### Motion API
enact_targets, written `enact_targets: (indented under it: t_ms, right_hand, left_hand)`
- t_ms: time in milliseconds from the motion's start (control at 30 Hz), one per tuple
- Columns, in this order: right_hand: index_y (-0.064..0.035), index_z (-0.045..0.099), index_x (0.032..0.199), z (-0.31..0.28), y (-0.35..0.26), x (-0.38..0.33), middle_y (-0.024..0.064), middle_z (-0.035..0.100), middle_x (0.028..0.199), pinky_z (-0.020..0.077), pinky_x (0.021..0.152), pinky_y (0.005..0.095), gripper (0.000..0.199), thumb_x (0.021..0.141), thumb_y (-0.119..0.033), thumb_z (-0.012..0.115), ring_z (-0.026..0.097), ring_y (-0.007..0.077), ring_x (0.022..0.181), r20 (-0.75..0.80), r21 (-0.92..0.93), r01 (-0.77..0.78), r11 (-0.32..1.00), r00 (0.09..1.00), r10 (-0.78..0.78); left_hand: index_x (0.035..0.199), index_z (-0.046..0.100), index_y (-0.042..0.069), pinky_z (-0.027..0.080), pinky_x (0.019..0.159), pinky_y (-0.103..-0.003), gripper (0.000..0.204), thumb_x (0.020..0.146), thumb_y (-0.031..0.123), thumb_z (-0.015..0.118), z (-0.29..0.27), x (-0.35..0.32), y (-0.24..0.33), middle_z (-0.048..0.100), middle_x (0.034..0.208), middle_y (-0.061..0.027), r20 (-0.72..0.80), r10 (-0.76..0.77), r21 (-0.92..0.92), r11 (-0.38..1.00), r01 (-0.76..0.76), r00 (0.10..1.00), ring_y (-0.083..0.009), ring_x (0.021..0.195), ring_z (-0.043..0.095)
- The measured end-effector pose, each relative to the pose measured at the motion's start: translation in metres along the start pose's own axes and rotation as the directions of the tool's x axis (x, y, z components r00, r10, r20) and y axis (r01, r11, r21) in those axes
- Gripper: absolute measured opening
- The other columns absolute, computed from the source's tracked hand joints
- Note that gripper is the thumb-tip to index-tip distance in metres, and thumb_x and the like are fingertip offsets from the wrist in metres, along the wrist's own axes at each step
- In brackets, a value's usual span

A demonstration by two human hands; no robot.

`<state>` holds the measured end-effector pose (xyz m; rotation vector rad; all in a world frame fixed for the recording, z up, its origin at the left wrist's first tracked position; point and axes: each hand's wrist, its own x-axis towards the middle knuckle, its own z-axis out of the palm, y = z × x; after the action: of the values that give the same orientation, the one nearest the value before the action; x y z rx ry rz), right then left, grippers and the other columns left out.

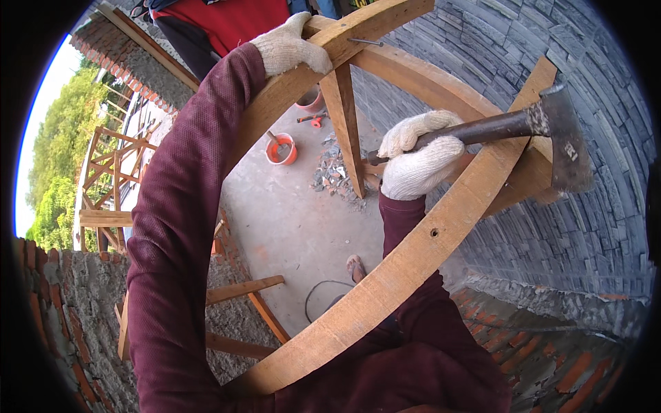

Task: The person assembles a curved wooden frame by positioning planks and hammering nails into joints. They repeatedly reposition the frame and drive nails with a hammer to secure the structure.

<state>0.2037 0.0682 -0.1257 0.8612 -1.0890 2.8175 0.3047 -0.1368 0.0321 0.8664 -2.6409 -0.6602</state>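
My left hand (295, 49), in a white knit glove, is closed over a wooden beam (275, 100) at the top. Just right of it, a nail (365, 42) sticks out of the timber. My right hand (421, 155), gloved the same way, grips the dark handle of a hatchet (566, 148). The hatchet lies nearly level, its broad metal head to the right in front of the joined timbers. A curved plank (385, 279) with a small hole crosses below my right hand. A pointed wooden brace (344, 131) hangs down between my hands.
A grey stone-clad wall (578, 255) rises at right; rough brickwork (551, 358) is below it. An orange bucket (281, 149), another bucket (311, 100) and rubble (333, 172) are on the concrete floor. Timber framing (110, 165) stands left. Red and black clothing (227, 27) shows at the top.
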Motion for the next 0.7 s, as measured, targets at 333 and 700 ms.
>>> enact_targets:
  t_ms: [333,700]
  right_hand:
    - [-0.0023,0.052,0.09,-0.006,-0.009,-0.003,-0.0005,0.047,0.06,0.0382,0.039,0.0235,0.046,0.105,-0.045,0.041,0.045,0.0084,0.043,0.101,-0.278,-0.035,0.96,0.993,0.066]
    - [-0.0001,0.055,0.092,-0.012,0.006,-0.017,0.0027,0.05,0.064,0.0418,0.05,0.0299,0.04,0.105,-0.037,0.046,0.05,0.013,0.053,0.213,-0.447,-0.044,0.894,0.965,0.154]
  left_hand:
    - [0.156,0.019,-0.003,0.037,0.112,-0.036,0.119,0.063,0.027,0.088,-0.005,-0.004,0.002,0.046,0.143,-0.0224,0.072,-0.028,-0.025,0.999,0.03,0.997,-0.0315,0.134,0.046]
    - [0.146,0.035,-0.007,0.043,0.107,-0.035,0.113,0.054,0.034,0.088,-0.004,-0.002,-0.004,0.057,0.129,-0.0221,0.001,0.009,-0.025,1.0,-0.009,1.0,-0.0328,0.122,0.056]
